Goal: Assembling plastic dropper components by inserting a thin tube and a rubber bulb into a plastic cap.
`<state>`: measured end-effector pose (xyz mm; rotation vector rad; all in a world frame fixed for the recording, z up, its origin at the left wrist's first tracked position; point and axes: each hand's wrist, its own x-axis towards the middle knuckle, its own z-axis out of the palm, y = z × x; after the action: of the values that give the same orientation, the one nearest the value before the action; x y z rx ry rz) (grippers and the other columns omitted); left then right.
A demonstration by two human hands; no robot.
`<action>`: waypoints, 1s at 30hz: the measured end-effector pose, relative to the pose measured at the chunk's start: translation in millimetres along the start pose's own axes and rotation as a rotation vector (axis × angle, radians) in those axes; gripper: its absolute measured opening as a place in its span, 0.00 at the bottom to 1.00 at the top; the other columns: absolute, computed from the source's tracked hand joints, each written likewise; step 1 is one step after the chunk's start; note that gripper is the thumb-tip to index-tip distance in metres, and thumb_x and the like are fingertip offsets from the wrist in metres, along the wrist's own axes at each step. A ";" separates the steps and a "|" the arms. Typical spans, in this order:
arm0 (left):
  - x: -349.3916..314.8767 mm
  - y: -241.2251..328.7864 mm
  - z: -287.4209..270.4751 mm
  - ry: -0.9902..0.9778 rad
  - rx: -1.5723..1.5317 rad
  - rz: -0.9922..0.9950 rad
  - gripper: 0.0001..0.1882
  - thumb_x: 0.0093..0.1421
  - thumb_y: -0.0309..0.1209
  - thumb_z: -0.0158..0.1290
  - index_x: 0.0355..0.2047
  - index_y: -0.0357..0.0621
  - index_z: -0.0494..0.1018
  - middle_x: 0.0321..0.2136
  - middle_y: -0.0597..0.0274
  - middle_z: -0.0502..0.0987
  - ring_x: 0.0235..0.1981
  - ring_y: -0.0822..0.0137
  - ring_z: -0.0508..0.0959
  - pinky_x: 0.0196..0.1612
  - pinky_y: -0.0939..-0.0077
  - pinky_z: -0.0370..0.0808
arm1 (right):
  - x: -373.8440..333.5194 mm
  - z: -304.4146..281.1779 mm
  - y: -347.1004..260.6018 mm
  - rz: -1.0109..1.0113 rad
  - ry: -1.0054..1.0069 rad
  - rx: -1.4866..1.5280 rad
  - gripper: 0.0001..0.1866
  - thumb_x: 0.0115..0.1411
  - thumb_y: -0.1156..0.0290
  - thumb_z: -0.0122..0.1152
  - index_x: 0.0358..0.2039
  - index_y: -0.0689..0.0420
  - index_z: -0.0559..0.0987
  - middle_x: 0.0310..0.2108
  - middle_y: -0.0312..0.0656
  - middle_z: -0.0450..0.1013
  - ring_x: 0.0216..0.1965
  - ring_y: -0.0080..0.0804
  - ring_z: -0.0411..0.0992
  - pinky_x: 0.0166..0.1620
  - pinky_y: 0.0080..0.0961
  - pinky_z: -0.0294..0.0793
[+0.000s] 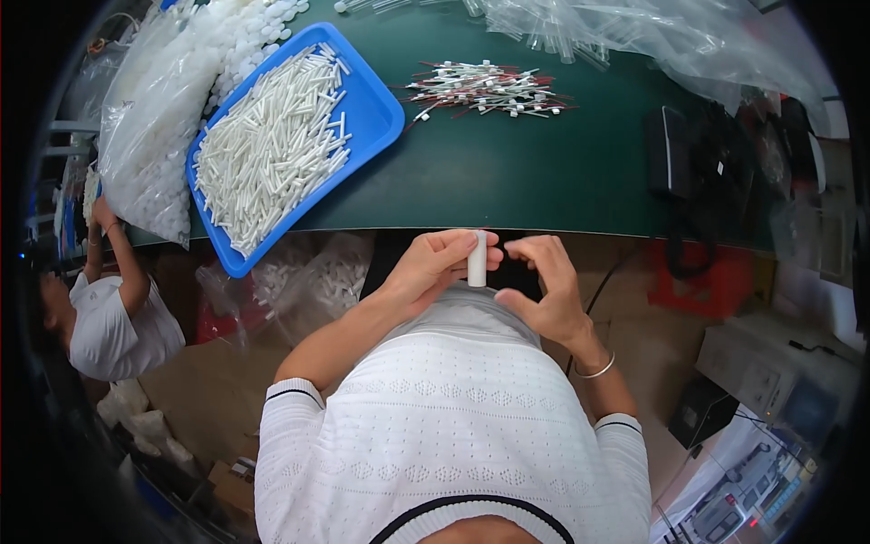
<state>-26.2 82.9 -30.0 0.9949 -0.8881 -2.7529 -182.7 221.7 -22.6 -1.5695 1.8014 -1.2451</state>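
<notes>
In front of the table's near edge, my left hand (pixel 424 269) pinches a short white plastic tube (pixel 477 263) and keeps it roughly upright. Just to its right, my right hand (pixel 551 295) has its fingers and thumb apart, with nothing seen in them. Beyond my hands to the left, a blue tray (pixel 385 113) rests on the dark green table (pixel 507 168), heaped with slim white sticks (pixel 272 150). Farther back in the middle lies a loose pile of thin white and red leads with small white ends (pixel 485 89).
A clear bag of white round caps (pixel 149 136) leans left of the tray. Clear plastic sheeting (pixel 634 41) covers transparent tubes at the back right. A black box (pixel 668 150) stands at the right. Another person (pixel 127 317) works at far left. A red stool (pixel 693 281) is below the table.
</notes>
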 end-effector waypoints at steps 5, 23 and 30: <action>-6.3 -2.2 -5.7 -0.097 -0.014 0.018 0.19 0.64 0.39 0.51 0.44 0.34 0.74 0.37 0.53 0.80 0.38 0.65 0.80 0.46 0.70 0.77 | 17.0 13.6 -11.4 -0.222 -0.079 -0.150 0.39 0.38 0.69 0.73 0.53 0.64 0.68 0.49 0.50 0.67 0.47 0.46 0.68 0.49 0.37 0.70; -74.3 12.9 -85.1 0.225 0.194 0.122 0.16 0.63 0.35 0.53 0.46 0.36 0.72 0.25 0.60 0.77 0.24 0.74 0.76 0.26 0.80 0.74 | 115.0 30.3 -28.9 -0.397 -0.383 -0.094 0.28 0.39 0.69 0.73 0.44 0.60 0.74 0.40 0.46 0.70 0.43 0.45 0.67 0.44 0.34 0.70; -135.2 -10.0 -188.5 0.766 1.496 -0.052 0.21 0.58 0.39 0.56 0.44 0.33 0.75 0.29 0.49 0.80 0.24 0.66 0.79 0.28 0.72 0.75 | 192.8 36.6 30.3 -0.486 -0.083 -0.444 0.11 0.50 0.79 0.62 0.36 0.59 0.78 0.33 0.41 0.70 0.38 0.40 0.68 0.41 0.34 0.70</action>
<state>195.8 33.4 -76.7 1.8810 -2.5982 -1.0075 -219.2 26.6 -23.3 -2.3778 1.7855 -0.9829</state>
